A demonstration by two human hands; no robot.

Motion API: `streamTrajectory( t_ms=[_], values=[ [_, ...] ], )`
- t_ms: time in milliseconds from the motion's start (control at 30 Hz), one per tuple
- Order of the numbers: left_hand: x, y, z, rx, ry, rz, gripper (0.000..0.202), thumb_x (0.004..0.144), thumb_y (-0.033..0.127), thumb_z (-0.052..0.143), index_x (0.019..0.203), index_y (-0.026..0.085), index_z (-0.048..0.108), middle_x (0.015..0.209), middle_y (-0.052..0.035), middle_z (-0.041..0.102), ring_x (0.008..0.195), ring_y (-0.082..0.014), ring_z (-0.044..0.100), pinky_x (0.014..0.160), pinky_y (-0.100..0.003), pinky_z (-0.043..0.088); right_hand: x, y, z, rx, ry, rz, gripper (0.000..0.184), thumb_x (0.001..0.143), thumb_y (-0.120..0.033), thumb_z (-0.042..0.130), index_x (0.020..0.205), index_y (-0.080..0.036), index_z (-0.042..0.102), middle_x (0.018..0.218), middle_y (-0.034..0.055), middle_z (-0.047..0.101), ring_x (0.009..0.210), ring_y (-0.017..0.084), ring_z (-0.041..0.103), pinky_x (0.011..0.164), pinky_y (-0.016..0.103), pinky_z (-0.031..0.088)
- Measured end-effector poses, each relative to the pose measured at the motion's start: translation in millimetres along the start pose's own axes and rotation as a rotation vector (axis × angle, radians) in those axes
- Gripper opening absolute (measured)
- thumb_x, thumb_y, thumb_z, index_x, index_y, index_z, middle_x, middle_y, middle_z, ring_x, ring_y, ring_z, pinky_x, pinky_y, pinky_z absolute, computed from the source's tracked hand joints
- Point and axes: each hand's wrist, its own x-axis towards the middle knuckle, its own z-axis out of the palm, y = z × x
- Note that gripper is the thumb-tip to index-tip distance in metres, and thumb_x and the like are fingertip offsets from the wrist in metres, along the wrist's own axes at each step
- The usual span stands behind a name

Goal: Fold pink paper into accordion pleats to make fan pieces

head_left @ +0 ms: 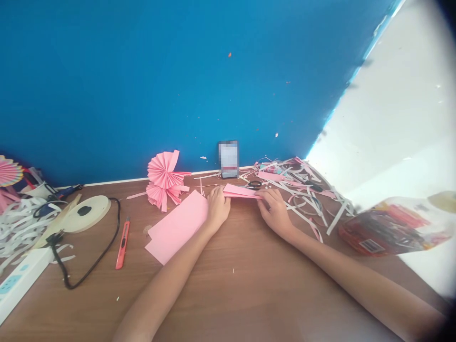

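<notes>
Both hands hold a folded pink paper above the far part of the worktop, in front of an upright device with a lit screen. The left hand has its fingers closed at the paper's left end; the right hand pinches the other end narrowly between thumb and fingers. The paper shows layers lying nearly together, slightly parted along the left, so its folding looks under way rather than finished; how many folds it has cannot be told.

To the left, pink pleated fans sit against the blue wall, their folding evidently done, though each appears to spread only part of a full circle. Flat pink sheets lie overlapping just beside the left hand, with no pleats visible, so that share seems yet unworked. A red cutter lies farther left, and a heap of paper strips lies beyond the right hand.
</notes>
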Motion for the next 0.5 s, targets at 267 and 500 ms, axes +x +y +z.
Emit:
streamTrajectory(
  t_ms=[267,500],
  values=[
    [-2,11,-8.9,0.022,-0.051,0.078,0.032,0.083,0.022,0.054,0.114,0.016,0.056,0.107,-0.0110,0.064,0.106,-0.0259,0.055,0.091,-0.039,0.043,2,0,-3,0.054,0.027,0.043,0.034,0.082,-0.009,0.043,0.112,-0.021,0.055,0.116,0.0099,0.058,0.112,0.025,0.050,0.097,0.044,0.040],
    [-7,22,-19.9,0.039,-0.100,0.217,0.039,0.092,0.051,0.043,0.100,0.017,0.059,0.093,-0.0084,0.065,0.091,-0.0237,0.058,0.080,-0.035,0.042,4,11,0,0.128,0.140,0.196,0.037,0.075,-0.009,0.045,0.109,-0.021,0.052,0.113,0.0097,0.058,0.111,0.023,0.052,0.097,0.043,0.041]
  ],
)
